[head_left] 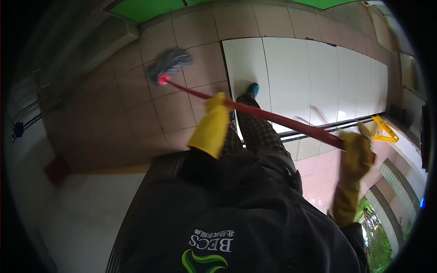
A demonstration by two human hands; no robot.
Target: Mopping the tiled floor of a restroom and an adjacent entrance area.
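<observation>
A mop with a long red handle [284,120] slants across in front of me from the upper left to the right. Its grey strand head [175,63], joined by a bright pink-red collar [163,79], lies on brownish floor tiles. My left hand [212,125], in a long yellow rubber glove, is closed round the lower part of the handle. Near the handle's upper end, my right hand [356,152] grips it in a matching glove, slightly blurred. The fingers on the far side of the handle are hidden.
White floor panels [291,63] with a dark border lie ahead, my shoe [253,88] on them. A yellow floor sign [385,129] stands at the right beside a dark track. Metal pipes [29,123] run along the left wall; green panels [150,8] line the far edge.
</observation>
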